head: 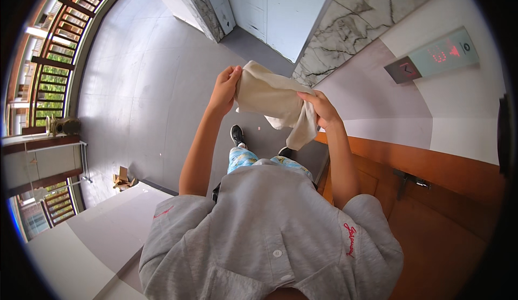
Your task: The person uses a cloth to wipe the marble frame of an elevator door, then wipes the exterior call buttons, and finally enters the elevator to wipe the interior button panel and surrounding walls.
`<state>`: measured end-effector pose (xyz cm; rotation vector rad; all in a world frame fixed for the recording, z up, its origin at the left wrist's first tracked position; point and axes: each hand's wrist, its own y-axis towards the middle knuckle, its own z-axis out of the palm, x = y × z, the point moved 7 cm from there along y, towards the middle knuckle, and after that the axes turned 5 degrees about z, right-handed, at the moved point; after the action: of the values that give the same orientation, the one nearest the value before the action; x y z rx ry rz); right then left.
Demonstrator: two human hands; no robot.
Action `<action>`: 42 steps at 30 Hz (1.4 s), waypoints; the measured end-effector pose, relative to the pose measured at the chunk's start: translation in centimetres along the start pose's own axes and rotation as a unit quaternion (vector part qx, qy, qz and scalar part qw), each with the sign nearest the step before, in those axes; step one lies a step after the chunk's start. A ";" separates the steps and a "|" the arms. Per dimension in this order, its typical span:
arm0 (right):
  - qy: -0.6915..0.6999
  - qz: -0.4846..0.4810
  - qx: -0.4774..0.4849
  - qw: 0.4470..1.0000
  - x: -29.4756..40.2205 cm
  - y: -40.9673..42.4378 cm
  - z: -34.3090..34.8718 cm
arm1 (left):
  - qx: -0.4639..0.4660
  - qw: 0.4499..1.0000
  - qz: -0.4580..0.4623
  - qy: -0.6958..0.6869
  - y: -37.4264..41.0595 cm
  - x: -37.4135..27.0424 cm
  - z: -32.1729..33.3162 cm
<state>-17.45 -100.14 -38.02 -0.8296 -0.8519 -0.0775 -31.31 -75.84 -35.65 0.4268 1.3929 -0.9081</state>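
Observation:
A cream-coloured cloth (271,95) is held up in front of me, stretched between both hands over the grey floor. My left hand (227,87) grips its left edge, with the thumb near the upper corner. At the other end, my right hand (321,107) pinches the bunched side, thumb on top. A loose end of the cloth hangs down below the right hand. Its middle is folded over, and the back side is hidden from me.
Ahead are pale metal elevator doors (279,8) in a marble-patterned frame (348,25). A lit call panel (433,55) is on the right wall. Close on my right stands a wooden door (437,219). A railing (60,57) runs along the left; cardboard (123,178) lies on the floor.

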 end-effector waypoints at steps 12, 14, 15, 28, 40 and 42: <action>-0.020 -0.053 0.053 0.997 -4.4 12.6 11.0 | 0.092 0.983 -0.136 0.080 4.3 11.9 -19.6; 0.097 -0.083 0.048 0.991 -3.3 13.6 11.9 | 0.090 0.992 -0.071 0.045 6.1 7.3 -20.1; 0.150 -0.071 0.011 0.986 -3.2 14.4 11.8 | 0.089 0.994 -0.053 0.040 6.8 3.9 -19.8; 0.113 -0.020 0.110 0.987 1.0 26.7 13.5 | 0.182 0.960 0.112 0.178 21.0 -12.5 -20.0; -0.369 -0.269 -0.218 0.862 16.2 29.1 15.1 | 0.102 0.866 0.203 0.445 31.1 -15.2 -21.9; -0.419 -0.301 -0.289 0.806 18.0 29.5 16.7 | 0.075 0.879 0.174 0.437 34.0 -13.9 -24.3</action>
<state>-4.88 -63.85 -37.49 -1.1487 -1.9897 -0.5903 -20.48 -33.21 -34.98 1.2773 1.9645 -0.5195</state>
